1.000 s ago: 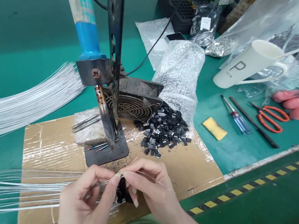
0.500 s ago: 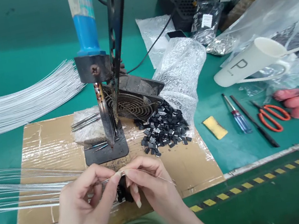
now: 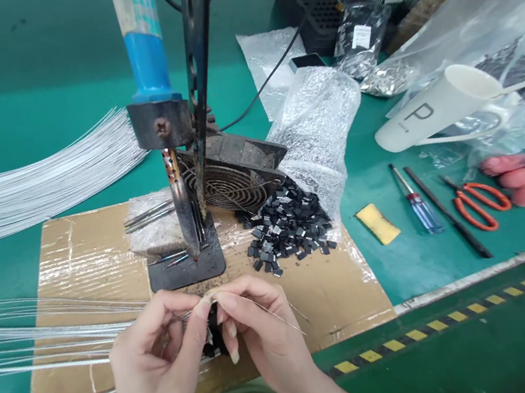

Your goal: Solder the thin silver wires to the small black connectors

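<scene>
My left hand (image 3: pixel 162 360) pinches a thin wire between thumb and forefinger, over the cardboard's front part. Against it, my right hand (image 3: pixel 267 321) pinches at the same spot, its thumb and forefinger closed on a fine wire (image 3: pixel 284 320) that trails out to the right. The fingertips hide the joining point. Just beneath, partly covered by the fingers, are small black pieces (image 3: pixel 212 347). Beyond my hands hangs a soldering iron (image 3: pixel 185 217), clamped with its tip pointing down over a dark plate (image 3: pixel 189 274).
Black connector pieces (image 3: pixel 288 226) lie heaped beside a dusty fan (image 3: pixel 235 184). White wires (image 3: pixel 27 333) cross the cardboard (image 3: pixel 335 292) from the left; a larger bundle (image 3: pixel 37 185) lies behind. To the right are a yellow sponge (image 3: pixel 378 223), screwdriver (image 3: pixel 419 206), orange-handled scissors (image 3: pixel 480 205) and white mug (image 3: pixel 435 108).
Both hands stay pinched together, with my left hand shifted slightly right. The fine wire's trailing ends have changed angle at my right hand. The view has moved a little.
</scene>
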{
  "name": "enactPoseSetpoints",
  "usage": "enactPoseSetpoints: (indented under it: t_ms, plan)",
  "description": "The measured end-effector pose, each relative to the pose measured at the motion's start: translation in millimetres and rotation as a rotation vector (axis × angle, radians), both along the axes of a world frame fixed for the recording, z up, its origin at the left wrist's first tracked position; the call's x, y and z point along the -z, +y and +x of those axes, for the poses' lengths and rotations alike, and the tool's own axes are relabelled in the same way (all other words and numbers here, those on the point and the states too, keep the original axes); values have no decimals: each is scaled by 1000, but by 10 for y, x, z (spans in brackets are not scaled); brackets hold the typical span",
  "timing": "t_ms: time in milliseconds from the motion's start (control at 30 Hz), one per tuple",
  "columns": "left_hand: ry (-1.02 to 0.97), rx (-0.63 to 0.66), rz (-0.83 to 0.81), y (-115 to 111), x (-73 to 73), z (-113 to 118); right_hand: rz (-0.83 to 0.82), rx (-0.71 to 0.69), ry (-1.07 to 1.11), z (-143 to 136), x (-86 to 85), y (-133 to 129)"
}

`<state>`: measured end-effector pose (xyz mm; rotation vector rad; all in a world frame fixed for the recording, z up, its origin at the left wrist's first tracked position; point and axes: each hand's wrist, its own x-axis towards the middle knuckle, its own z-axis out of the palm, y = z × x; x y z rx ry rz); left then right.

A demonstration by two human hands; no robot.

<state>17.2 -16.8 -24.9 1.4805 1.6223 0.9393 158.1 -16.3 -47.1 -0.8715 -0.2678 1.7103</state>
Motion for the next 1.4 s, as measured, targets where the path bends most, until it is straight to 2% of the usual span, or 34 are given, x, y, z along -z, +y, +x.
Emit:
enactPoseSetpoints:
  t_ms: [233,433,567,767,1167,1400]
  plan:
    - [-134,-6,8,155,-187,64,52,-33,-52,46,15,24]
    - [-183,-1,-22,160,-203,72,135,-45,-78,74,20,31]
    - [-176,-23,-39,161,-211,57,119,-40,-128,87,21,23]
    - [-94,-44,7,135,-163,17,114,-6,-302,60,-17,9]
    - [-11,-12,60,97,-115,8,92,-10,-239,42,-28,2]
    - [47,6,62,4,-3,-55,49,-22,-243,54,-25,23]
